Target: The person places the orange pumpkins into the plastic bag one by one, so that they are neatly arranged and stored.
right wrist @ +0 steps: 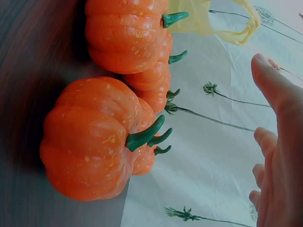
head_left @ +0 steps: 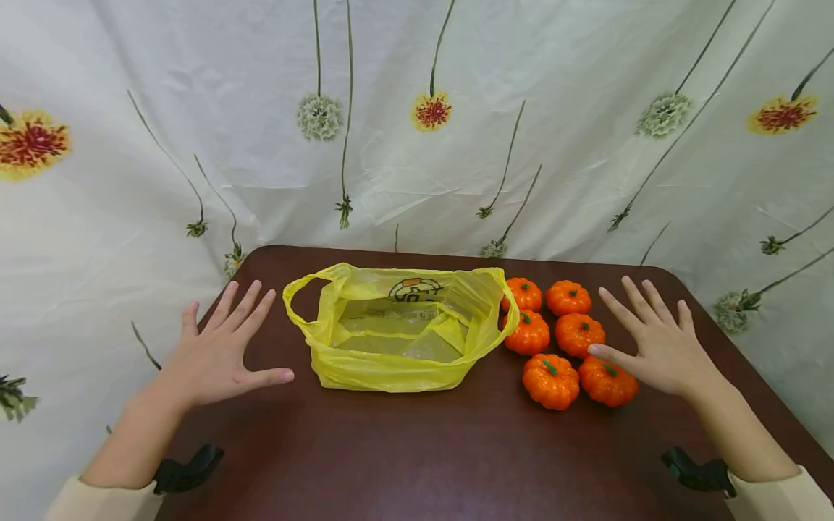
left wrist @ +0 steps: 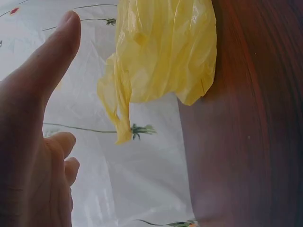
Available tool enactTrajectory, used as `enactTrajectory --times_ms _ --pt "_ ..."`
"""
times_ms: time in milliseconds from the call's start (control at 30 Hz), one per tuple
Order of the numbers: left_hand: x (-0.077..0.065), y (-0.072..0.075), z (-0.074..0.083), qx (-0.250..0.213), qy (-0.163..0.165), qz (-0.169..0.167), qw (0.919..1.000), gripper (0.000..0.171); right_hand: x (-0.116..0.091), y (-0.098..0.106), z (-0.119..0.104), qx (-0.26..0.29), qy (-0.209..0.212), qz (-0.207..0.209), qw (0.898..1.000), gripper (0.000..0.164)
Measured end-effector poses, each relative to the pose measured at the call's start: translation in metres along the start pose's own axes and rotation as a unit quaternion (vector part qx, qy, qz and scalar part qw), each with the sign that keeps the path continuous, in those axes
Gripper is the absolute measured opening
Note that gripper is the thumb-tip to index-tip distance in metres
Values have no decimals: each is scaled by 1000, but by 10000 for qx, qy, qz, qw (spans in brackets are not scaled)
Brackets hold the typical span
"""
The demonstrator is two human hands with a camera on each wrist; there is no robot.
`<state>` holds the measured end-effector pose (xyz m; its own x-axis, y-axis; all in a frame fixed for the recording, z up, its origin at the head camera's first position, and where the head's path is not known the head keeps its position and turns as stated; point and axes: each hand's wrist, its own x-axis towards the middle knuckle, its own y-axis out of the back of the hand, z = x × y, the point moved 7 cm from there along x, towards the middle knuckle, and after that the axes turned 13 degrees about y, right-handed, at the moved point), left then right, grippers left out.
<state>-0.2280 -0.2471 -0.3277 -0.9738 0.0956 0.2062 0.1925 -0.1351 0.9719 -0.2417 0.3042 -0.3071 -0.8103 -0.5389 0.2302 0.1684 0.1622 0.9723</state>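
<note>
A yellow plastic bag stands on the dark table with its mouth spread wide and its two handles out to the sides. To its right sit several small orange pumpkins with green stems, in two columns. My left hand is held left of the bag, fingers spread, holding nothing; the left wrist view shows its thumb apart from the bag. My right hand is spread too, at the right of the pumpkins, its thumb overlapping the nearest right pumpkin in the head view.
The brown table has rounded far corners. Behind it hangs a white cloth printed with flowers. Black straps with cameras sit on both wrists, below cream sleeves.
</note>
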Motion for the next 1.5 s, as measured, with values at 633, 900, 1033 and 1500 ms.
enactTrajectory --times_ms 633,900,1033,1500 --pt "5 -15 14 -1217 85 -480 9914 106 -6 -20 18 1521 -474 -23 9872 81" --pt "9 -23 16 -1850 83 -587 9810 95 -11 -33 22 2119 -391 179 9764 77" --pt "13 -25 17 -2094 190 -550 9761 92 -5 -36 26 2252 -503 165 9729 77" --pt "20 -26 32 -1802 624 -167 9815 81 48 -44 63 2348 -1248 -470 9629 85"
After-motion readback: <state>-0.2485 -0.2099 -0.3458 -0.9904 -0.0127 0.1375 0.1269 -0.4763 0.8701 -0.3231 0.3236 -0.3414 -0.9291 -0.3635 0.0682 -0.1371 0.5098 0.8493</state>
